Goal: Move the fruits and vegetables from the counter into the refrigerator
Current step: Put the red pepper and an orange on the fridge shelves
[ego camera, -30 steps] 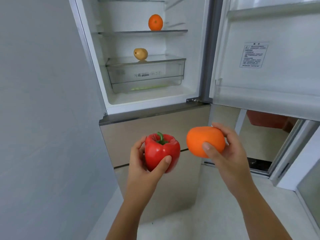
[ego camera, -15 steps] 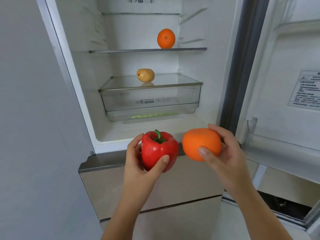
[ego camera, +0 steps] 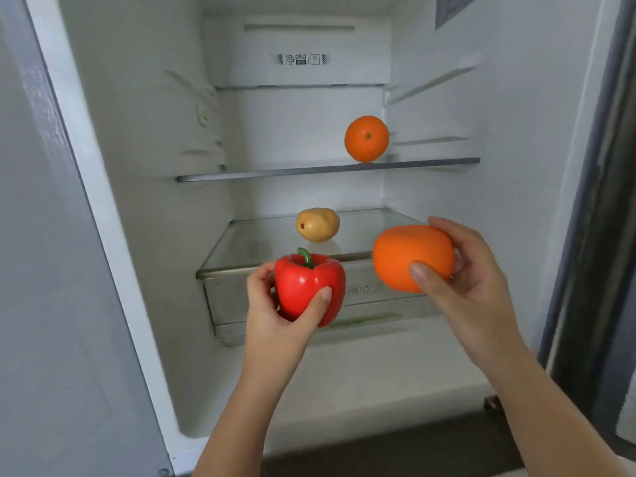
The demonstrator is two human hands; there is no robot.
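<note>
potato [ego camera: 317,224] mid glass shelf [ego camera: 371,222], orange [ego camera: 366,138] on upper shelf [ego camera: 275,173], bare room beside both

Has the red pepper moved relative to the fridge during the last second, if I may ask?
Yes. The red pepper, in the left hand, has risen from below the open fridge compartment to level with its crisper drawer.

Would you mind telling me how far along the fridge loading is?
Done: an orange sits on the shelf, a potato on the glass lid below. In hand: the left hand holds a pepper, the right hand an orange fruit. Left: placing both inside; the counter is unseen.
</note>
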